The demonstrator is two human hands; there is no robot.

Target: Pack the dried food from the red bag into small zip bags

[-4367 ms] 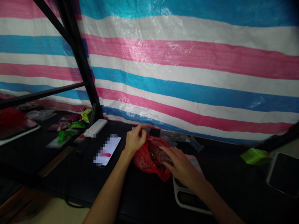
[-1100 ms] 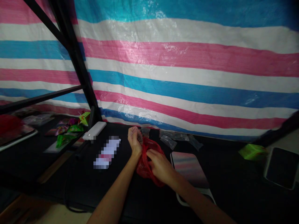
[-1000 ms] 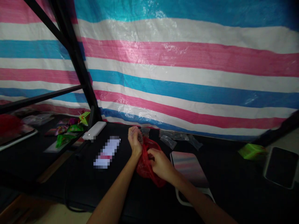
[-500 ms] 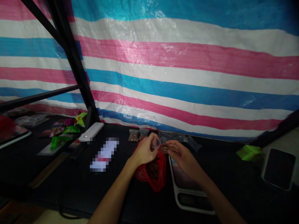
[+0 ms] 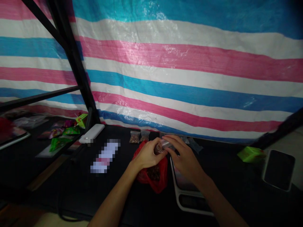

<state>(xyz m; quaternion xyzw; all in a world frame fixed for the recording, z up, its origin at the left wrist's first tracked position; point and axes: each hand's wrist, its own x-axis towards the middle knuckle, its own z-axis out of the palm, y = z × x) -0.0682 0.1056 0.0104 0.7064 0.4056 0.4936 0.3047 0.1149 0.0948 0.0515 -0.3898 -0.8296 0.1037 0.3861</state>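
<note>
My left hand (image 5: pixel 149 154) is closed around what looks like a small clear plastic bag (image 5: pixel 158 147), its mouth held open toward the right. My right hand (image 5: pixel 181 154) grips a small clear cup (image 5: pixel 166 144), tipped over against the bag's mouth. How much of the brown bits has gone into the bag I cannot tell. Below both hands lies an open red plastic bag (image 5: pixel 161 176) with dark brown dried pieces (image 5: pixel 153 172) inside. Under my right forearm is a white-framed kitchen scale (image 5: pixel 187 186), partly hidden by it.
Two small filled bags (image 5: pixel 134 137) and several flat clear bags (image 5: pixel 195 145) lie along the back edge. On the left are a white device (image 5: pixel 92 133), a blurred-out sheet or screen (image 5: pixel 105 156) and colourful packets (image 5: pixel 59 143). A green packet (image 5: pixel 251 154) and another scale-like device (image 5: pixel 279 170) are right.
My right hand has moved left and turned, tipping the cup into the mouth of the bag in my left hand. Before, the cup was upright and apart, with brown bits showing.
</note>
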